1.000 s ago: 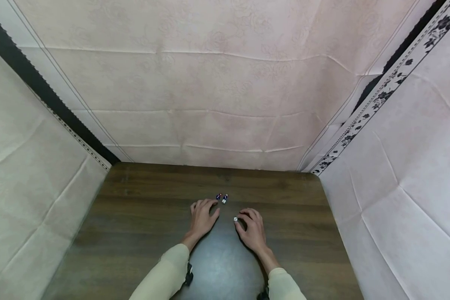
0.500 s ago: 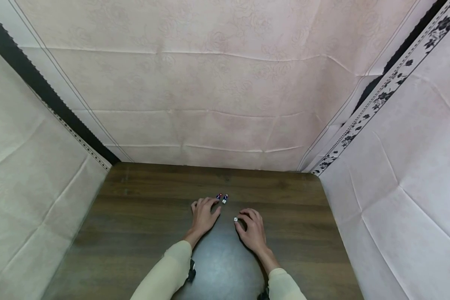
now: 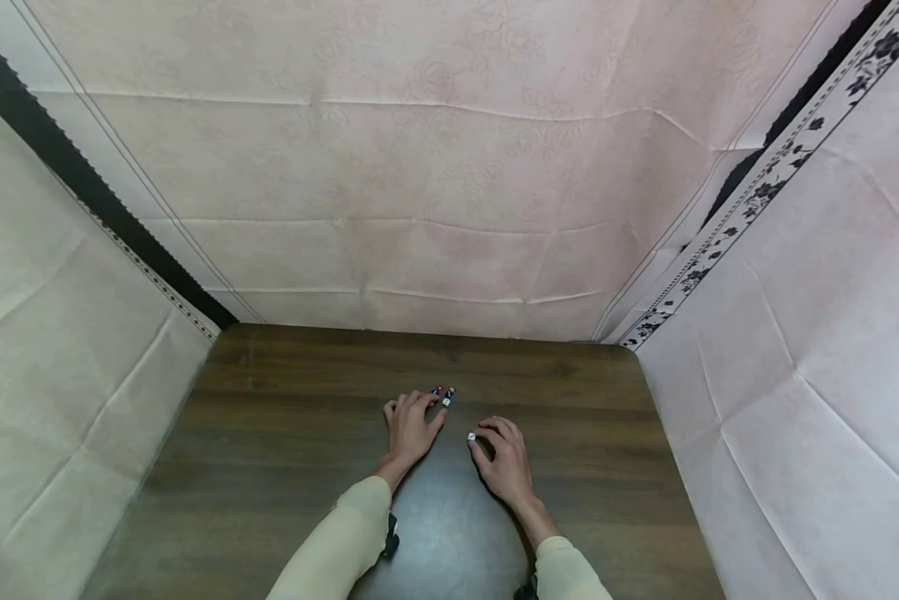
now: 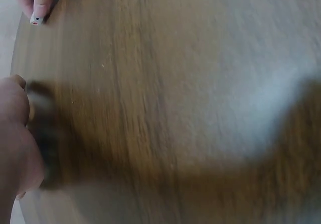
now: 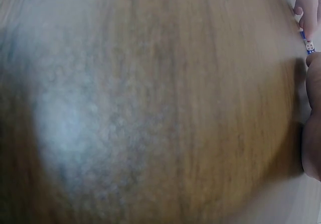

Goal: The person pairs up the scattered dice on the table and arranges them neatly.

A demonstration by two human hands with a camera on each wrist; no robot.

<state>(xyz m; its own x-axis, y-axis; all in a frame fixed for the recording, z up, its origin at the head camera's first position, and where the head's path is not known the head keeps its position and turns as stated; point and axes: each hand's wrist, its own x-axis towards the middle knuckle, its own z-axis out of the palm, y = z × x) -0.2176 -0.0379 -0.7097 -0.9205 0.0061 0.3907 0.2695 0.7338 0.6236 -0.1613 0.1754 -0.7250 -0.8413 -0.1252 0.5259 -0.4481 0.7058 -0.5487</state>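
In the head view my right hand (image 3: 505, 462) pinches a small white die (image 3: 471, 437) between thumb and forefinger, just above or on the wooden table. The left wrist view shows that die (image 4: 36, 19) with a red dot on one face. My left hand (image 3: 410, 429) lies to the left, thumb and forefinger spread and reaching toward a small cluster. In it are another white die (image 3: 446, 402), a dark blue die (image 3: 451, 392) behind it, and a red-and-blue piece (image 3: 437, 390) partly behind the forefinger. Whether the fingertips touch the cluster is too small to tell.
A brown wooden table (image 3: 299, 400) spreads around both hands, with a bright sheen between the forearms. Pale cloth hangs (image 3: 434, 208) rise behind the table and on both sides. A dark strap sits at each wrist.
My left hand has shifted slightly right and forward, bringing its thumb and forefinger closer to the dice cluster. The right hand keeps its pinch and has hardly moved.
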